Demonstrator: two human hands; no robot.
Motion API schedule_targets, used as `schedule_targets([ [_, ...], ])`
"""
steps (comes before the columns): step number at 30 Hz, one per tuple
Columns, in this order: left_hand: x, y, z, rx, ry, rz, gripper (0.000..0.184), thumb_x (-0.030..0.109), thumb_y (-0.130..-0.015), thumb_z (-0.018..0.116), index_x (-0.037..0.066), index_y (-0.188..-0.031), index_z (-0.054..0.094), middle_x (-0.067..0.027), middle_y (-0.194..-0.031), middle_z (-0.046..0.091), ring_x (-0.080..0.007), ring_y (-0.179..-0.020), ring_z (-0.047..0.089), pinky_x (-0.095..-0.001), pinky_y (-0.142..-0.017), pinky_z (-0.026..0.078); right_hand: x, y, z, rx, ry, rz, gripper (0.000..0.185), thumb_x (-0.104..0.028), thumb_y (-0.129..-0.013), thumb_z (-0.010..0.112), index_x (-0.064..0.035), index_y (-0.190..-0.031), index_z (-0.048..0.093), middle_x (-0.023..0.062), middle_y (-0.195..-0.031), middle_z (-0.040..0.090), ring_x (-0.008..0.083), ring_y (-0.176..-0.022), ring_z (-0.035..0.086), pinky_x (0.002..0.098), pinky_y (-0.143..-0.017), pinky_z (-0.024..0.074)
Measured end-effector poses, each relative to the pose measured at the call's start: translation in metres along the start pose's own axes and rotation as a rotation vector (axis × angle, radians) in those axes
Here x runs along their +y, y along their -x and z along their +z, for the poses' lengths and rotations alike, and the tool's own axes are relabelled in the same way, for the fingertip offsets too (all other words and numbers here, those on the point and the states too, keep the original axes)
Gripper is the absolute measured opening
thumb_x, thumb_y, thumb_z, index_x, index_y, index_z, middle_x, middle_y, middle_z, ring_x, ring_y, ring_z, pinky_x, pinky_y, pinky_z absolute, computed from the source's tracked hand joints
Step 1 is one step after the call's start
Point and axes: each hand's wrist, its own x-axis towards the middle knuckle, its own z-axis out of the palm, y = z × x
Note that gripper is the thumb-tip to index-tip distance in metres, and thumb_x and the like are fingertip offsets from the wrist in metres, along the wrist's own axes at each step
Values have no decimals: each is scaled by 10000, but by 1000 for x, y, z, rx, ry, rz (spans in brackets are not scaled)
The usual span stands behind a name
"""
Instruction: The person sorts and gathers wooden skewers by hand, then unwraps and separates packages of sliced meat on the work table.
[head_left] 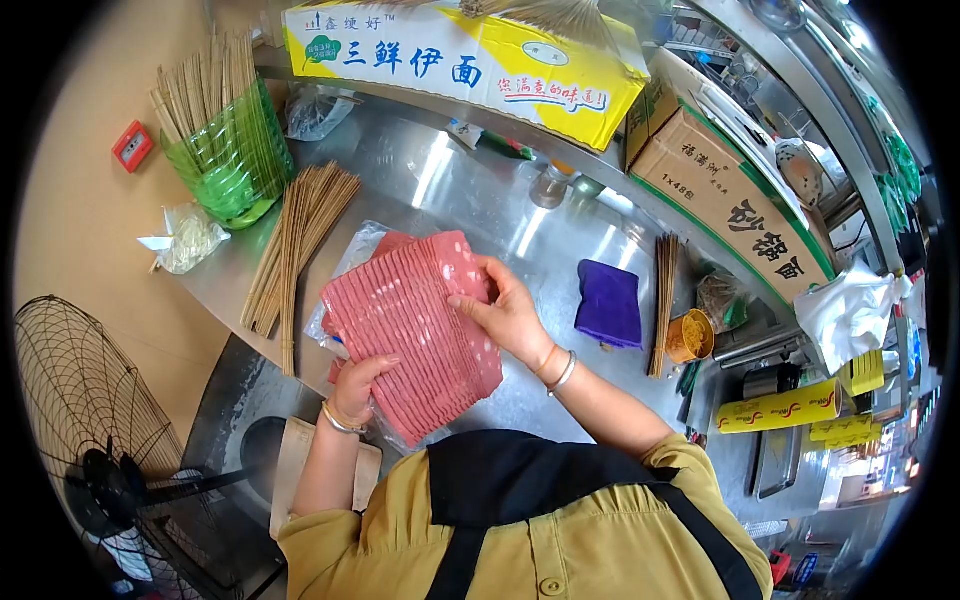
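Note:
A fanned-out stack of thin pinkish-red slices (410,320) with white flecks, looking like sliced sausage meat, lies tilted before me. Clear plastic wrapping (362,250) shows beneath and beside it. My right hand (508,312) grips the stack's upper right edge, thumb on top and fingers curled behind. At the lower left edge, my left hand (358,390) holds the same stack, with its thumb along the side and the other fingers mostly hidden underneath.
Bundled wooden skewers (305,240) lie left on the steel counter (420,150); more stand in a green basket (225,150). A folded purple cloth (609,305), dark skewers (665,305) and an orange-yellow tub (690,337) are right. Cardboard boxes (725,180) line the back; a fan (100,450) stands left.

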Motion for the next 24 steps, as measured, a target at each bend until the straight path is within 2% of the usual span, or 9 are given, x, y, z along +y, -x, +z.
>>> schedule_targets([
  [4,1,2,-1,-18,-38,-4,450,43,-771,553,-14,-1211,476,-106,-1143,568,-234,-1038,562,-358,-912,440,2,-10,-8,11,216,-115,403,-18,-757,701,-22,-1107,502,7,-925,578,72,-830,544,212,-725,457],
  [6,1,4,-2,-26,-46,-7,421,30,-777,553,-9,-1193,498,-92,-1134,576,-218,-1031,560,-345,-907,436,-5,-10,-9,-104,-79,15,450,-9,-769,693,-28,-1162,475,4,-994,570,69,-907,537,231,-800,451],
  [10,0,5,-4,-31,-49,-25,415,32,-782,556,-10,-1192,504,-91,-1141,576,-213,-1034,560,-341,-905,435,-3,-11,-11,-94,-70,35,405,-21,-778,687,-36,-1133,493,-6,-982,574,64,-892,537,228,-802,447],
  [13,0,6,-6,-37,-73,-35,415,37,-787,558,-9,-1196,502,-91,-1143,575,-212,-1036,560,-341,-905,434,-13,-14,-12,-188,-149,108,332,-38,-794,675,-45,-1090,523,-18,-964,578,59,-882,535,229,-804,443],
  [15,2,5,-4,-32,-94,-32,414,41,-791,558,-8,-1198,501,-91,-1144,575,-213,-1036,561,-341,-905,434,-11,-15,-12,-179,-255,146,234,-43,-794,674,-67,-993,552,-33,-884,581,37,-826,520,202,-730,445],
  [16,3,6,-2,-32,-82,-32,413,44,-794,557,-8,-1199,500,-91,-1144,575,-212,-1036,560,-341,-906,433,-9,-15,-12,-183,-254,146,234,-43,-794,674,-67,-993,552,-33,-884,581,37,-826,520,202,-730,445],
  [18,3,6,-2,-31,-68,-31,411,48,-797,556,-8,-1201,500,-90,-1145,574,-212,-1035,560,-341,-907,433,-6,-14,-12,-142,-309,129,185,-51,-791,682,-73,-939,573,-43,-869,582,33,-820,516,200,-734,442],
  [22,3,6,0,-39,-45,-26,415,56,-799,558,-3,-1206,496,-87,-1144,573,-210,-1035,558,-341,-910,432,-3,-11,-15,-136,-370,135,178,-42,-793,677,-71,-935,573,-46,-865,582,30,-815,514,197,-732,441],
  [24,5,5,1,-41,-40,-33,418,56,-799,558,-1,-1209,495,-86,-1143,572,-208,-1035,558,-341,-910,432,-3,-10,-18,-168,-358,136,189,-38,-798,671,-77,-954,572,-34,-919,595,52,-867,530,220,-801,432],
])
